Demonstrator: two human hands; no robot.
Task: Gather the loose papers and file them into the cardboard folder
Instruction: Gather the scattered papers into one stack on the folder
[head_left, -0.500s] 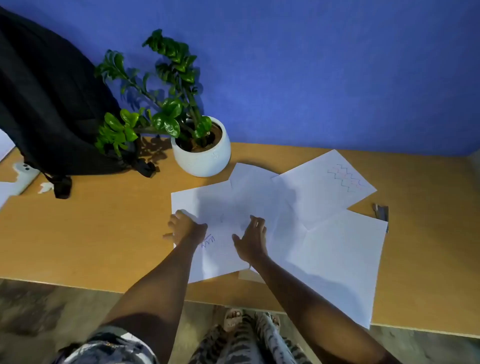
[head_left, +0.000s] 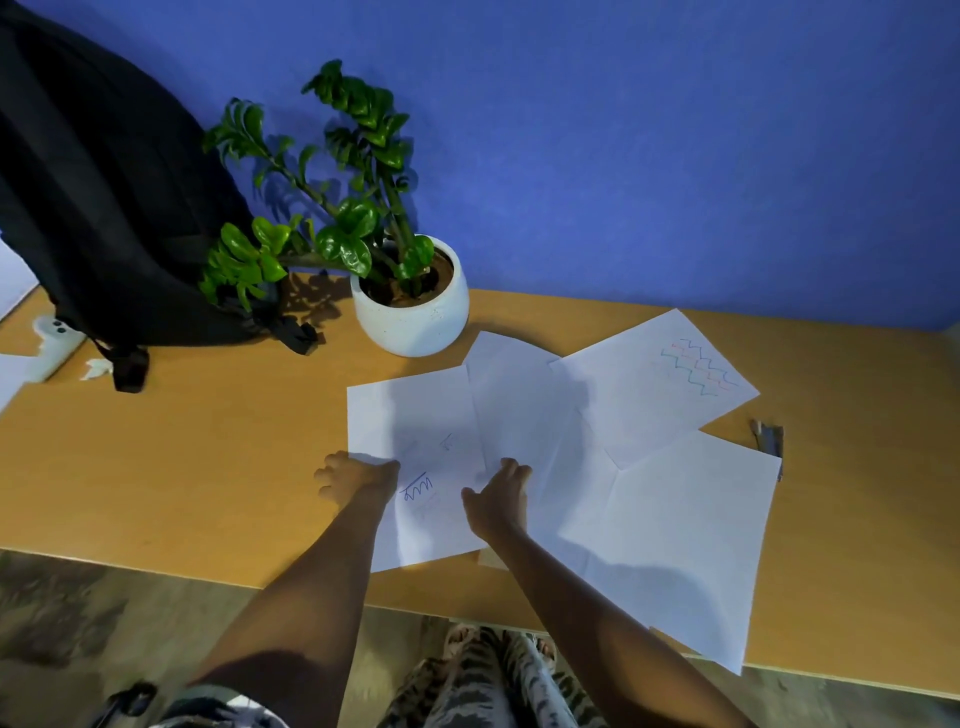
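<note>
A tan wooden tabletop stands against a blue wall, seen from above by a person standing at its near edge. Nearest, the left hand rests with curled fingers on the left edge of a sheet marked with a blue scribble; whether it pinches the paper cannot be told. Just right, the right hand lies open, fingers spread, on the overlapping loose papers. A large blank sheet overhangs the near edge; farther back lies one with coloured zigzags. No cardboard folder is clearly visible. Sliding sheets inward with flat palms, before lifting, would likely stack them without creasing. Beyond stand a potted plant and a black backpack.
</note>
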